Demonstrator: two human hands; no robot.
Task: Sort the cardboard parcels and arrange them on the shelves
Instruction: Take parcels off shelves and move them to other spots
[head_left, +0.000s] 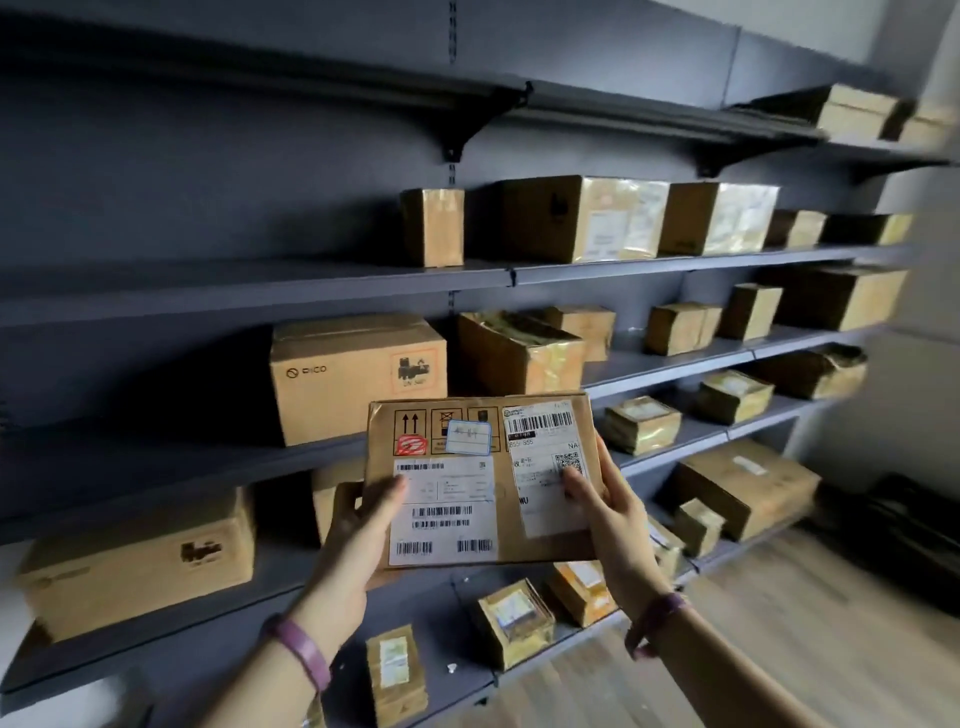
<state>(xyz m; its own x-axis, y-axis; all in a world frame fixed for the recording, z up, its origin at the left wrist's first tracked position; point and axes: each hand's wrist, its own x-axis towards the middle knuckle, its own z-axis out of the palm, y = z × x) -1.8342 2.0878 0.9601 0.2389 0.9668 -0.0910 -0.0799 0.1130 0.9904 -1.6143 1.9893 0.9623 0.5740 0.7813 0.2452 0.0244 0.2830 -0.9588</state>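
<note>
A flat cardboard parcel (480, 480) with white shipping labels and barcodes is held up in front of the shelves, label side toward me. My left hand (358, 535) grips its left edge, thumb on the front. My right hand (608, 512) grips its right edge, thumb on a label. Behind it run dark grey shelves (208, 291) carrying many cardboard parcels, among them a large PICO box (353, 374) and a wide box (140, 561) lower left.
Taped boxes (582, 218) line the upper shelf; small parcels (514, 621) lie on the lowest shelf. The left part of the upper shelves is bare. Wooden floor (779, 649) lies at the right, with dark objects (904, 540) against the wall.
</note>
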